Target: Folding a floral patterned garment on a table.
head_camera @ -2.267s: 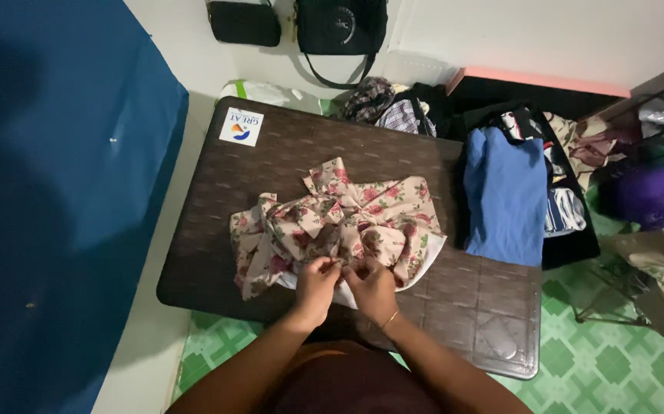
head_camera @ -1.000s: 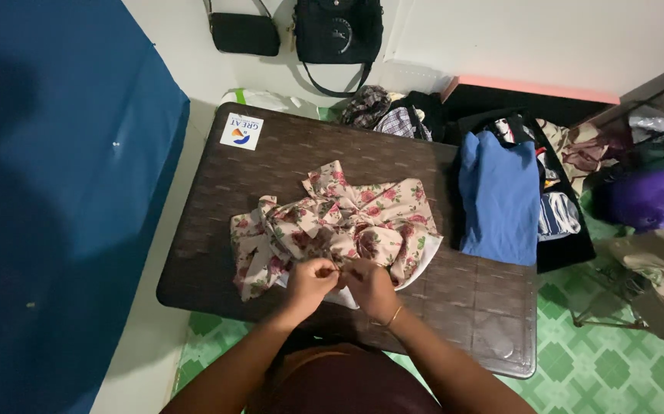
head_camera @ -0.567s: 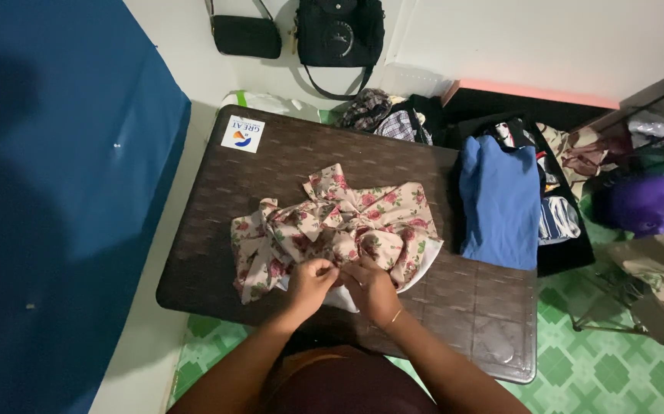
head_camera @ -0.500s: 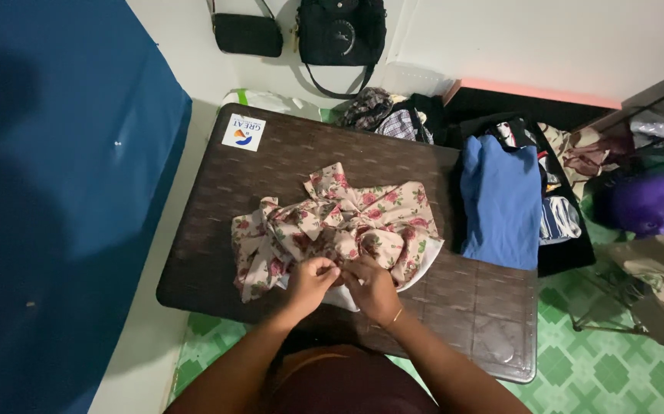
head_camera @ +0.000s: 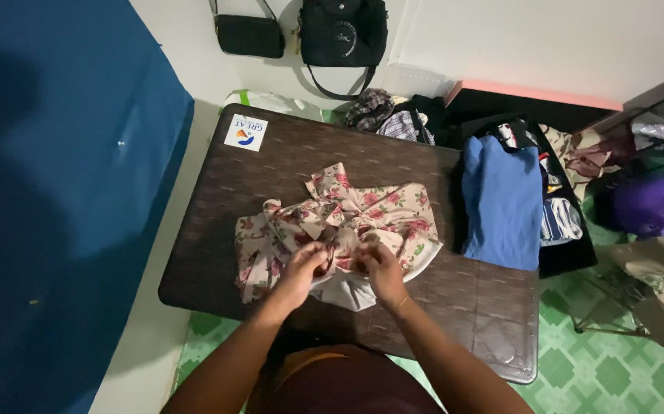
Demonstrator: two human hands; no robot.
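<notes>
On the dark brown table (head_camera: 470, 307), near its middle, lies a crumpled floral garment (head_camera: 362, 215), beige with red roses, its white lining showing at the near edge. Both hands work at that near edge, side by side and almost touching. The left hand (head_camera: 305, 264) is closed on a fold of the floral cloth, fingers curled over it. The right hand (head_camera: 380, 264) pinches the cloth just beside it, fingers bent and closed on the fabric; a thin bangle (head_camera: 403, 304) circles its wrist.

At the table's far left corner sits a square white sticker (head_camera: 245, 132) with a small orange and blue mark and dark lettering. Just beyond that corner a white plastic bag (head_camera: 270, 102) with a green stripe lies on the floor against the wall.

To the right of the garment, a folded blue shirt (head_camera: 503, 199) tops a pile of dark clothes (head_camera: 569, 245) that overlaps the table's right edge. More bundled clothes (head_camera: 393, 119), checked and dark, lie behind the table's far edge. Two black bags hang on the white wall: a small flat one (head_camera: 250, 36) to the left and a larger round-fronted one (head_camera: 345, 31) with a looping strap just beside it. A pink-topped dark box (head_camera: 531, 96) stands against the wall. A purple cap (head_camera: 650, 205) rests on the far right, above green patterned flooring (head_camera: 615, 368). A blue sheet (head_camera: 56, 192) fills the left side.
</notes>
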